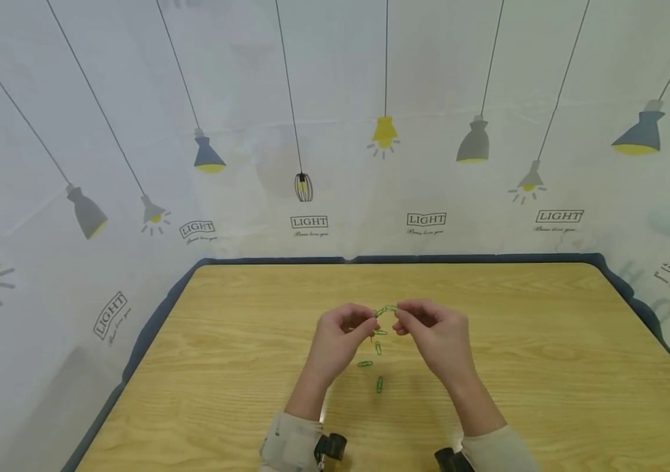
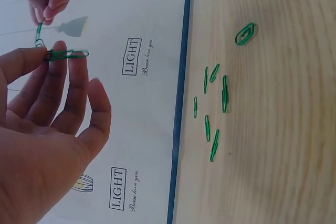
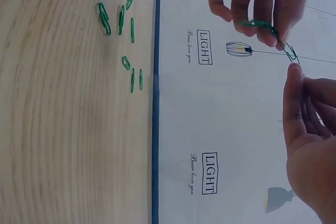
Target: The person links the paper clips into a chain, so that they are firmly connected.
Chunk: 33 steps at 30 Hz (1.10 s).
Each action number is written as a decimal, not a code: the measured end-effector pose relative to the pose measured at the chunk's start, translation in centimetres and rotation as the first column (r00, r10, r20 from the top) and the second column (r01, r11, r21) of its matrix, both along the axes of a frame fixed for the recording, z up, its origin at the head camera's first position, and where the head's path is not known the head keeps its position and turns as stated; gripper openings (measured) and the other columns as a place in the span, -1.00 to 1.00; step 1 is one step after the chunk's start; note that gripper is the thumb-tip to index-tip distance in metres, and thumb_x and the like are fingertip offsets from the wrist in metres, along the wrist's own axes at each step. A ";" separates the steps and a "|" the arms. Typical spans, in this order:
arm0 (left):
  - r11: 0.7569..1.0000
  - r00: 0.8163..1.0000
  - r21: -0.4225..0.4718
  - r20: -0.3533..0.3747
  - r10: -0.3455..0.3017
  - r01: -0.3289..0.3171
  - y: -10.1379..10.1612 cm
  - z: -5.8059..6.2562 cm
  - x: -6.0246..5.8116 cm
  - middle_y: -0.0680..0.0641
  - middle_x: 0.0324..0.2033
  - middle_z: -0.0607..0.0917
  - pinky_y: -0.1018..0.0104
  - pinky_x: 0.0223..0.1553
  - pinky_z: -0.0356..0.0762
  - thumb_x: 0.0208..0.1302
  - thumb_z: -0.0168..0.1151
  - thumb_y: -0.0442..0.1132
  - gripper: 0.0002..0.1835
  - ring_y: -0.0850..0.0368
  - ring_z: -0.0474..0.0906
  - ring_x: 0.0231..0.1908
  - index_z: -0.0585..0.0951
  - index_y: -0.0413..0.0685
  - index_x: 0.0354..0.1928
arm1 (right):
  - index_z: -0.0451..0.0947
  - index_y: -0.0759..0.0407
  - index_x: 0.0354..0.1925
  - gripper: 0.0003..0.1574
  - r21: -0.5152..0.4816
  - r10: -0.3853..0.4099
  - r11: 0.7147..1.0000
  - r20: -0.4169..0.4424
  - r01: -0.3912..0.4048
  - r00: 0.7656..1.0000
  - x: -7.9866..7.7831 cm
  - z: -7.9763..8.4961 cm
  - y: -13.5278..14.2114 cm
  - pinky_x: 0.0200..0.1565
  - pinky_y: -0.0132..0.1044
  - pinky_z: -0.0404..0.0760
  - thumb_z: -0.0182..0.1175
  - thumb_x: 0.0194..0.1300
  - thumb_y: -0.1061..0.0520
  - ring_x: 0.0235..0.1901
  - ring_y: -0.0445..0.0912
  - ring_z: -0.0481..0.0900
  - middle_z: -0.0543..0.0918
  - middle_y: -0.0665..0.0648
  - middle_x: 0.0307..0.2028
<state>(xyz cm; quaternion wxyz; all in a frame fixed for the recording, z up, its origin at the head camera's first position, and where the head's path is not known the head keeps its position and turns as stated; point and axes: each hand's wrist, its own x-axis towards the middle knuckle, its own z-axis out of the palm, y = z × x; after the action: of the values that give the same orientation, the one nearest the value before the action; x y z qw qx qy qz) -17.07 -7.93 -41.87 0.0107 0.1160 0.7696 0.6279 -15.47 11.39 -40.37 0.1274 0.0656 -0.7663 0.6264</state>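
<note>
Above the table, my left hand (image 1: 339, 341) pinches green paper clips between thumb and index finger. One paper clip (image 2: 68, 54) points down from those fingertips, in front of the other fingers. My right hand (image 1: 442, 337) is raised close by on the right. Between its thumb and fingertips it pinches the end of another green paper clip (image 3: 292, 52), which spans the small gap between the hands. The two clips meet at the left fingertips, where the fingers partly hide the wires.
Several loose green paper clips lie scattered on the wooden table (image 1: 240, 367) below the hands, one (image 1: 379, 385) nearest me and another (image 1: 365, 364) slightly left. A dark blue edge borders the table, and a wall covering (image 1: 347, 78) printed with lamps stands behind it.
</note>
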 end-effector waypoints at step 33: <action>0.993 0.996 0.088 0.022 -0.082 0.080 0.2 0.2 0.0 -0.17 0.07 0.80 0.06 0.25 0.69 0.57 0.27 -0.13 -0.74 0.12 0.74 0.05 0.76 -0.09 0.11 | 0.77 0.30 -0.05 -0.84 0.050 0.083 0.995 -0.047 -0.081 0.995 0.5 1.0 -0.4 -0.18 -0.32 0.81 0.35 0.45 0.27 -0.32 -0.22 0.79 0.83 0.26 -0.24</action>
<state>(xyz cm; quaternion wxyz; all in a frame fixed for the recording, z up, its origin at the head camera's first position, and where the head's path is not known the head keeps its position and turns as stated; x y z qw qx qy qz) -17.07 -7.71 -41.63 0.0412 0.1394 0.7359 0.6613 -14.96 11.04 -39.41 0.1189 0.1154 -0.7744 0.6106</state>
